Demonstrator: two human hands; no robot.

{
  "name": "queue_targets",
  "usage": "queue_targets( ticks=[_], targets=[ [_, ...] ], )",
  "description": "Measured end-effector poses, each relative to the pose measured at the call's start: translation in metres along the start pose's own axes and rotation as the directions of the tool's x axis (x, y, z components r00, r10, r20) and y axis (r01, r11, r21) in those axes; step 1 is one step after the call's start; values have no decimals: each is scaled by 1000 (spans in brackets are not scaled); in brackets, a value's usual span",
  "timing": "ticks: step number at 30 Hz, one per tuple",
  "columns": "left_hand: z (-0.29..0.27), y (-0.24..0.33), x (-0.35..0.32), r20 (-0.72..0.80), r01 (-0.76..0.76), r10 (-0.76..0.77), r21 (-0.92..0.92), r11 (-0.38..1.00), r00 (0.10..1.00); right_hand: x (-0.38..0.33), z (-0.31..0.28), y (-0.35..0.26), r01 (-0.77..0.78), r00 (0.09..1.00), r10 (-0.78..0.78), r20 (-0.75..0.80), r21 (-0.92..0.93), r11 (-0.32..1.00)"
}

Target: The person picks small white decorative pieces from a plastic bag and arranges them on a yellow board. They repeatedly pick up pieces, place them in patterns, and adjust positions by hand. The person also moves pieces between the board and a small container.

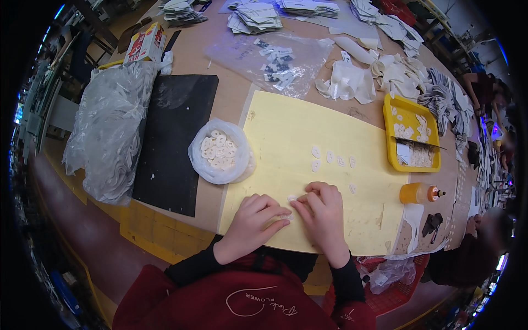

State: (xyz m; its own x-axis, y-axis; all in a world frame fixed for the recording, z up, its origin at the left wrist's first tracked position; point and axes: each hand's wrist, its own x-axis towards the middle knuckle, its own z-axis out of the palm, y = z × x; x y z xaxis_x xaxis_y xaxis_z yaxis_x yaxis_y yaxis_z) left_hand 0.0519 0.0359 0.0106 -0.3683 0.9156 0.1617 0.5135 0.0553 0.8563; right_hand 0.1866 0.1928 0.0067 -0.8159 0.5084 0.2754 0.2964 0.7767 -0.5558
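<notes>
Where fingertips meet, both hands (289,212) pinched shut on small white piece (291,198) atop yellow sheet (286,132).

Small white piece (291,199) at near edge of yellow sheet (286,132): mostly covered by fingertips of left hand (250,217) and right hand (324,212); shape unreadable. Loose white pieces (333,158) mid-sheet too small to identify. Contents of yellow tray (391,110) at right edge blurred. Person (484,242) at right cut off by rim.
</notes>
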Motion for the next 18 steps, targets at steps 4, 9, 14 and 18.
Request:
queue_targets(
  ticks=[4, 9, 14, 18],
  targets=[
    [-11, 3, -33, 473, 499, -182, -730, 466, 862, 2, -15, 4, -46, 994, 46, -103, 8, 999],
    [35, -37, -79, 922, 920, 121, -343, -188, 368, 11, -31, 8, 188, 980, -188, 63, 1, 982],
    [82, -69, -81, 832, 699, 304, -133, -702, 463, -3, -17, -4, 302, 893, -328, 307, 130, 944],
    [78, -71, -65, 863, 560, 265, -24, -828, 429, -34, -10, -17, 380, 821, -408, 400, 151, 913]
  ],
)
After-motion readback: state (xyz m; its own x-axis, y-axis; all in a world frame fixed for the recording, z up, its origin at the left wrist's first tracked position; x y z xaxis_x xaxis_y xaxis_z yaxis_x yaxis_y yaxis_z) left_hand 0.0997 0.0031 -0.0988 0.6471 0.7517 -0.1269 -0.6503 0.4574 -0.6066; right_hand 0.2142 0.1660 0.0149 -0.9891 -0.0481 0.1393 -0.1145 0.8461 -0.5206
